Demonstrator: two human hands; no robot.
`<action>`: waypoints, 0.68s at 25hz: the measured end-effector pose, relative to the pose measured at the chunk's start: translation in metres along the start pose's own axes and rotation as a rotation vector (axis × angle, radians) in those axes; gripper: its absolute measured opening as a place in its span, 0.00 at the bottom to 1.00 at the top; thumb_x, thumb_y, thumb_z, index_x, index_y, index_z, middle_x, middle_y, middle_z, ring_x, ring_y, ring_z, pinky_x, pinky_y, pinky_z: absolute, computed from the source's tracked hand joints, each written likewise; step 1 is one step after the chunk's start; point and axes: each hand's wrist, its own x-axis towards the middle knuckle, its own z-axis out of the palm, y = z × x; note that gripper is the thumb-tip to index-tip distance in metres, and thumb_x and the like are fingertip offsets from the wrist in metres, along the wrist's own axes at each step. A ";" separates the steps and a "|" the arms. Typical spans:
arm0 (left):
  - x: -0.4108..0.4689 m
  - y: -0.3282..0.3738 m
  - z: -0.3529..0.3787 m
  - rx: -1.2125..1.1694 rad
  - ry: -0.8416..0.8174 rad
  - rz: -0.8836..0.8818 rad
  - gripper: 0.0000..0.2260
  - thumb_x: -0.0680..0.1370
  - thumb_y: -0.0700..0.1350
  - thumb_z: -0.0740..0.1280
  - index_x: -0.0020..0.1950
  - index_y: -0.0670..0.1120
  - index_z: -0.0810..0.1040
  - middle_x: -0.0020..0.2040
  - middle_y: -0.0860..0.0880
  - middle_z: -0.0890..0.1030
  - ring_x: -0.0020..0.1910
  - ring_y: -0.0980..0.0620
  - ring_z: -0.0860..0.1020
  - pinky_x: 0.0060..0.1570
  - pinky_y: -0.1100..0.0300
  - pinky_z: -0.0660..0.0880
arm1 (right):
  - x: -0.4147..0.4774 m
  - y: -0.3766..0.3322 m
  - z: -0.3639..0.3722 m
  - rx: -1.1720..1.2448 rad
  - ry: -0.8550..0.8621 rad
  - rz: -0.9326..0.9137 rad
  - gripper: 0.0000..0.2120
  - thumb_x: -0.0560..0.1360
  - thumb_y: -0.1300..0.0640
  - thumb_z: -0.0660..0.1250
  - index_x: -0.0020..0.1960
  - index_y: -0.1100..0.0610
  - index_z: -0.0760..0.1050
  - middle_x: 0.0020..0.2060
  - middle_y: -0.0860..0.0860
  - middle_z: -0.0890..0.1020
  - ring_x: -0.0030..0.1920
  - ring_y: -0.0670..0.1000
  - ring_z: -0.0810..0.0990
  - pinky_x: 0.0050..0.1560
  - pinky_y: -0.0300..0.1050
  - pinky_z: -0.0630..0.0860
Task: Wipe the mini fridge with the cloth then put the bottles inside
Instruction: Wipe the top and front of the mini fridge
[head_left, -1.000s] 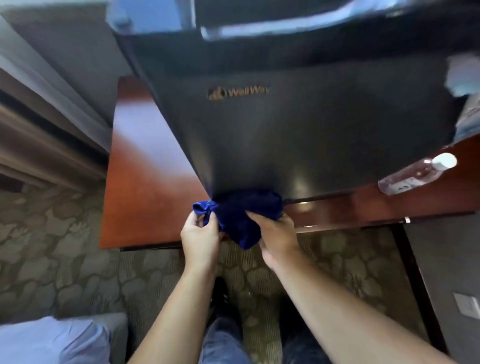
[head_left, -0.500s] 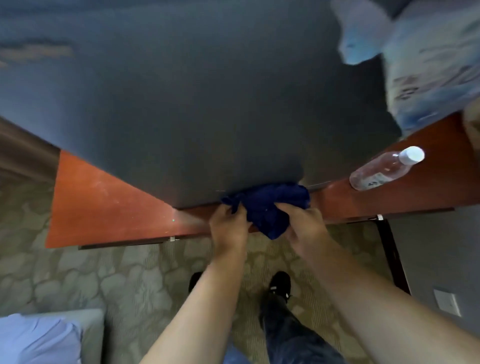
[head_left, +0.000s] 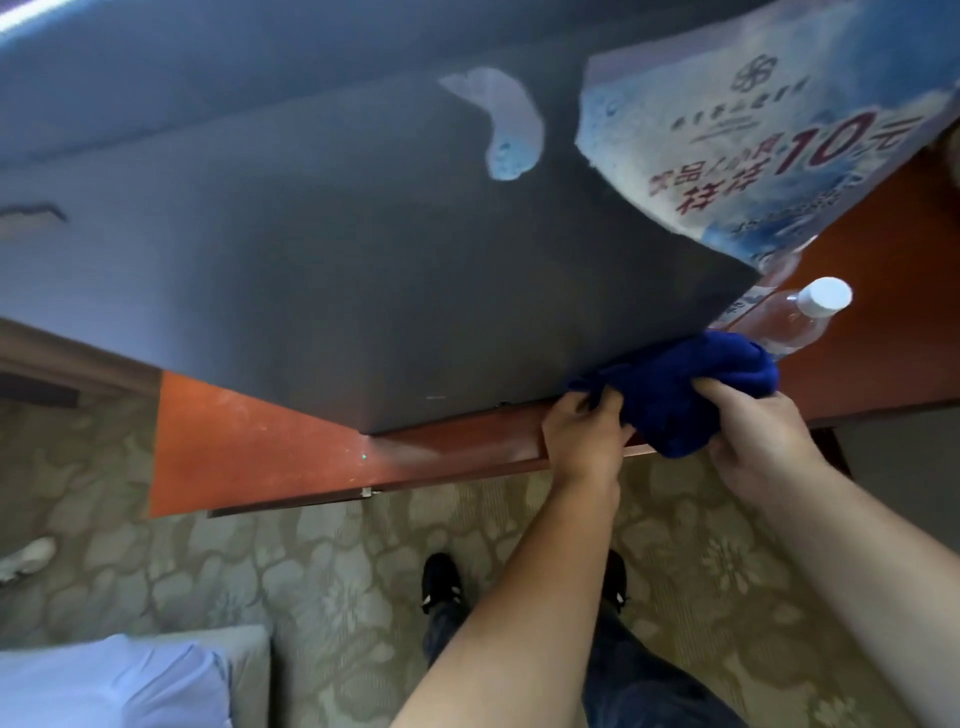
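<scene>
In the head view I am working at the lower right corner of the mini fridge, whose dark, closed door fills the upper frame. The blue cloth is bunched against the door's bottom edge, right where it meets the reddish wooden counter.

To do this step well, I judge the wad should be spread flatter, so that more fabric meets the door. Then it can be drawn along the bottom seam in overlapping passes and up the face toward the pale torn sticker patch and the printed blue label.

The 1 plastic water bottle I can make out clearly appears to lie on its side on the counter, just beside the cloth's far end. A hard sweep to the right could roll it, so I would ease off there. It is not yet in the fridge.

Both forearms reach forward from the bottom of the frame. My left hand has its fingers curled into the cloth's left end, above the counter's front edge. My right hand is clamped around the cloth's right underside. The 2 hands sit close together, with only the bunched cloth between them.
</scene>
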 end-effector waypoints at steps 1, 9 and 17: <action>-0.002 0.006 -0.011 0.002 0.004 0.011 0.04 0.81 0.38 0.68 0.54 0.42 0.81 0.49 0.47 0.84 0.48 0.53 0.84 0.40 0.65 0.82 | -0.006 0.007 0.007 0.019 -0.009 0.031 0.11 0.78 0.62 0.71 0.60 0.56 0.78 0.52 0.56 0.86 0.49 0.53 0.87 0.43 0.47 0.84; -0.008 0.070 -0.153 -0.041 0.115 0.149 0.03 0.81 0.38 0.68 0.49 0.40 0.81 0.48 0.42 0.86 0.47 0.48 0.84 0.43 0.60 0.83 | -0.090 0.074 0.123 0.115 -0.155 0.127 0.10 0.78 0.68 0.68 0.58 0.60 0.80 0.52 0.58 0.86 0.51 0.55 0.86 0.46 0.49 0.84; -0.031 0.143 -0.266 0.125 0.241 0.368 0.13 0.73 0.51 0.75 0.52 0.45 0.84 0.50 0.42 0.87 0.48 0.46 0.84 0.54 0.43 0.80 | -0.162 0.137 0.236 0.239 -0.228 0.185 0.11 0.77 0.74 0.65 0.49 0.60 0.79 0.46 0.59 0.85 0.35 0.47 0.87 0.39 0.40 0.85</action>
